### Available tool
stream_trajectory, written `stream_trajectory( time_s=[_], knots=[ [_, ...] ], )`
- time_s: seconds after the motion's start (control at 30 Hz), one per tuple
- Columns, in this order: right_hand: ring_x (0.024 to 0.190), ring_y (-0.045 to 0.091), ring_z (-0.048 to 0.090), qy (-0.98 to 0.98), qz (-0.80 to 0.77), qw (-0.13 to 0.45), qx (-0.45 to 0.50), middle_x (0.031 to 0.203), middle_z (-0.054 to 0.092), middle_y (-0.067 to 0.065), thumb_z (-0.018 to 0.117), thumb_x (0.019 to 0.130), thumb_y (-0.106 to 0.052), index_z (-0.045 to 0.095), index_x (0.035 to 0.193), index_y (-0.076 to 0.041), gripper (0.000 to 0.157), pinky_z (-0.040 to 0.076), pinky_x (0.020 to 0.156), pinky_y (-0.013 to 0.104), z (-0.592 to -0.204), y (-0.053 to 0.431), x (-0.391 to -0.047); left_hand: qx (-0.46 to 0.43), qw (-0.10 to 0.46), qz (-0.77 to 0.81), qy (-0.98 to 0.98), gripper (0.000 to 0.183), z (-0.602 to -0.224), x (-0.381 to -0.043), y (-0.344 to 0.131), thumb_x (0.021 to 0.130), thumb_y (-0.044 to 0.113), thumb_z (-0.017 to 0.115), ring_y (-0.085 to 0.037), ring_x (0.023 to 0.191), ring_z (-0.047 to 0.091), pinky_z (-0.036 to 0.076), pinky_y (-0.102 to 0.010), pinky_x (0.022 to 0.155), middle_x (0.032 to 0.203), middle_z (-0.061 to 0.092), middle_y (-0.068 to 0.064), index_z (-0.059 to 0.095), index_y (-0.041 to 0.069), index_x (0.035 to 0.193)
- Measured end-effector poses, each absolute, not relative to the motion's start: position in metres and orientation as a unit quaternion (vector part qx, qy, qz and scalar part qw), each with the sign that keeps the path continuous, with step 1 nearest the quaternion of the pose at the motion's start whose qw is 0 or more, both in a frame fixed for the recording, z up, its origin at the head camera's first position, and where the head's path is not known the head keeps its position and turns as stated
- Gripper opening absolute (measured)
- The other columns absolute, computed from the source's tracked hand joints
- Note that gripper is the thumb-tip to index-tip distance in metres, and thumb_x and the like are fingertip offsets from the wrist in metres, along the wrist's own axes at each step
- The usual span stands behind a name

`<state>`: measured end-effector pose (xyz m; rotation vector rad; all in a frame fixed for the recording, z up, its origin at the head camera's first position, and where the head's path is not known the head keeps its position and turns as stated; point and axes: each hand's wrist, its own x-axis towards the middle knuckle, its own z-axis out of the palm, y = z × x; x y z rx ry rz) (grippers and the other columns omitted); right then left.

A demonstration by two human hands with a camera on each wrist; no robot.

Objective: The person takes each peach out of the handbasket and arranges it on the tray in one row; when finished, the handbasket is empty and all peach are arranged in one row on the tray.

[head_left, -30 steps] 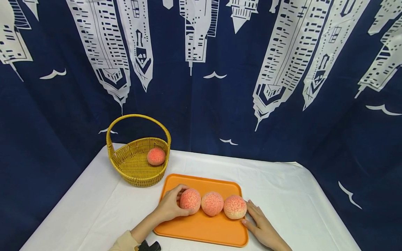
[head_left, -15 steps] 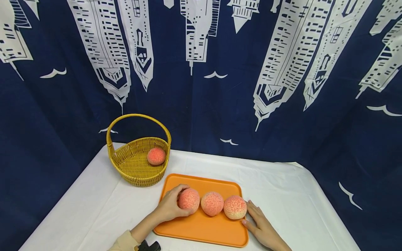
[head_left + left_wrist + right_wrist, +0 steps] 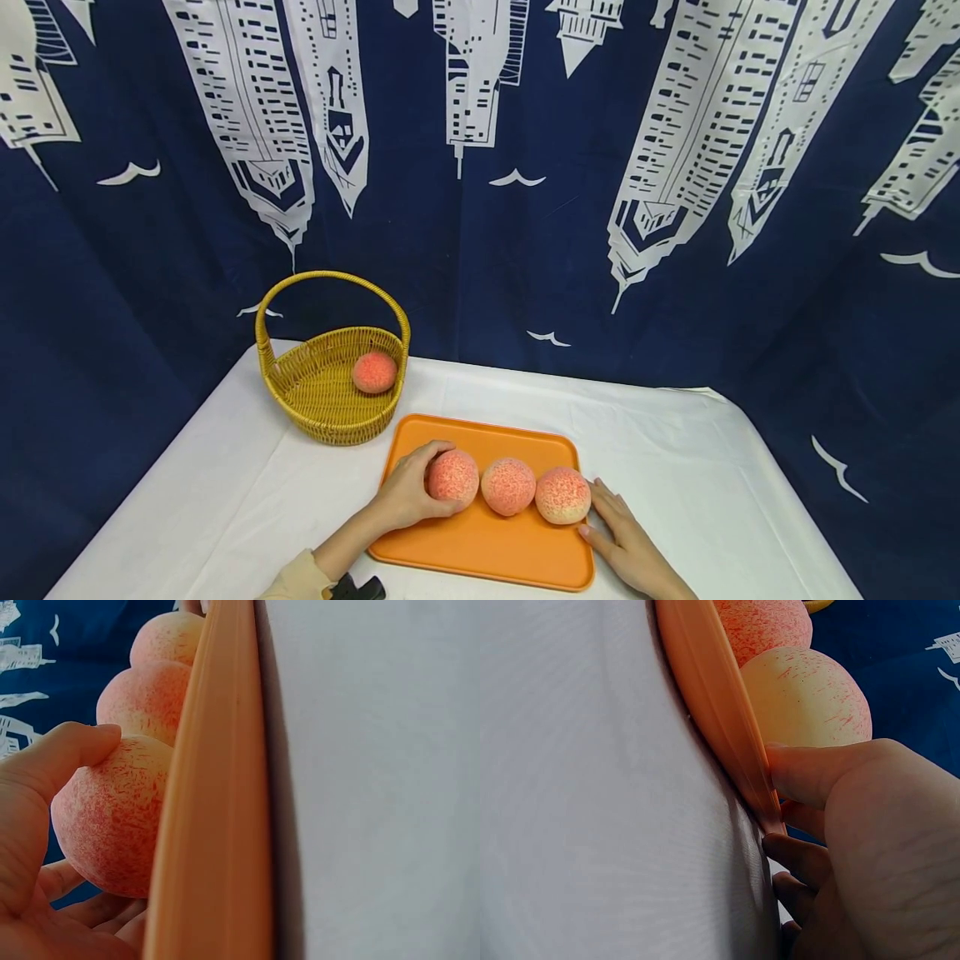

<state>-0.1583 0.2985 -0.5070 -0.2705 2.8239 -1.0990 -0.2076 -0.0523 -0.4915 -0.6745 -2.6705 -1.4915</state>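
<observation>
The curved left hand [image 3: 407, 493] grasps 1 speckled, round, pink peach [image 3: 455, 480], while the straight-fingered right hand [image 3: 628, 537] touches the smooth rectangular orange tray [image 3: 480, 551].

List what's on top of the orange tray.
In a row on the orange tray: the left peach, held by the left hand, the middle peach and the right peach. Not visible: the tray surface directly under the peaches and the part hidden by the left hand.

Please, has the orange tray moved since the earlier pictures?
No: in the head view, the orange tray shows no clear shift in any direction against the printed backdrop.
</observation>
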Motion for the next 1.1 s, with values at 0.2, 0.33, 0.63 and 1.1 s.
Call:
stream_trajectory(
  time_s=[0.2, 0.33, 0.63, 1.1],
  knots=[
    [0.149, 0.036, 0.016, 0.927, -0.362, 0.054, -0.081, 0.158, 0.028, 0.019, 0.06, 0.094, -0.04, 0.04, 0.148, -0.004, 0.068, -0.009, 0.098, -0.006, -0.5049, 0.2985, -0.1582, -0.227, 0.007, -0.477, -0.849, 0.075, -0.4918, -0.2082, -0.05, 0.069, 0.036, 0.087, -0.023, 0.112, 0.06, 0.052, -0.041, 0.093, 0.123, 0.062, -0.004, 0.054, 0.009, 0.13],
    [0.149, 0.038, 0.016, 0.928, -0.361, 0.048, -0.082, 0.158, 0.028, 0.02, 0.06, 0.094, -0.041, 0.04, 0.148, -0.005, 0.068, -0.01, 0.098, -0.005, -0.5046, 0.2975, -0.1581, -0.224, 0.005, -0.478, -0.85, 0.075, -0.492, -0.2072, -0.0496, 0.069, 0.036, 0.087, -0.023, 0.112, 0.06, 0.052, -0.043, 0.094, 0.124, 0.062, -0.004, 0.054, 0.009, 0.13],
    [0.148, 0.038, 0.018, 0.927, -0.361, 0.036, -0.09, 0.157, 0.031, 0.019, 0.061, 0.094, -0.04, 0.042, 0.147, -0.005, 0.067, -0.008, 0.099, -0.006, -0.5069, 0.2981, -0.1571, -0.222, -0.004, -0.48, -0.849, 0.077, -0.4916, -0.2071, -0.0506, 0.069, 0.036, 0.087, -0.025, 0.115, 0.059, 0.051, -0.046, 0.095, 0.126, 0.061, -0.005, 0.053, 0.008, 0.132],
    [0.147, 0.039, 0.02, 0.928, -0.358, 0.02, -0.099, 0.156, 0.034, 0.019, 0.061, 0.094, -0.04, 0.043, 0.146, -0.004, 0.066, -0.007, 0.101, -0.005, -0.5086, 0.2985, -0.156, -0.22, -0.011, -0.477, -0.851, 0.079, -0.4908, -0.2067, -0.0514, 0.068, 0.035, 0.087, -0.029, 0.12, 0.056, 0.048, -0.052, 0.098, 0.131, 0.058, -0.008, 0.052, 0.009, 0.133]
  ],
)
